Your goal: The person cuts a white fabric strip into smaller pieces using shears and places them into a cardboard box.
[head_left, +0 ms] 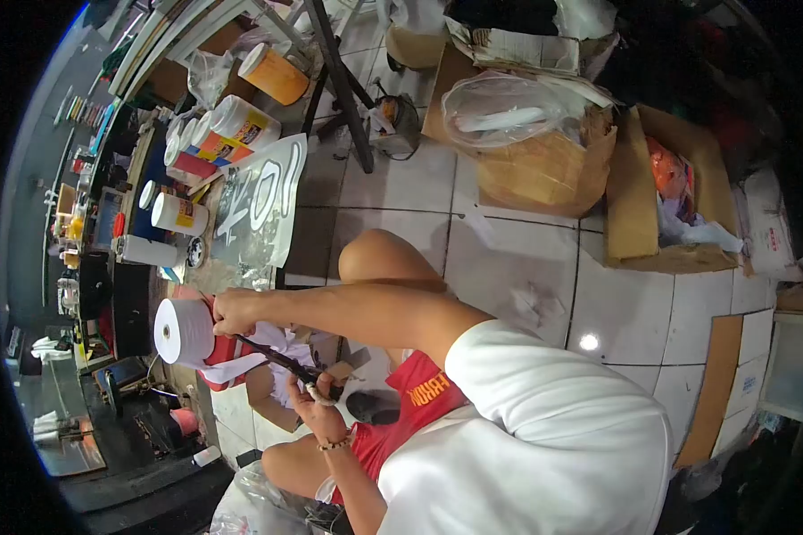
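My right hand (236, 310) is closed beside a large white roll (184, 332), its fingers curled at the roll's near edge. What they hold there is hidden. My left hand (317, 408), with a beaded bracelet at the wrist, is closed around the handle end of a long black tool (281, 359) that looks like scissors. The tool's narrow end points toward the roll and my right hand. A white strip (232, 367) runs from below the roll toward the tool. Red material (226, 343) shows behind the roll, with loose white cloth (281, 343) around it.
White tubs (180, 214) and a printed clear sheet (259, 209) lie on the worktable near my right arm. Cardboard boxes (544, 169) stand on the tiled floor (509, 259), one with a plastic bag on top. Dark stand legs (343, 89) rise beyond the sheet.
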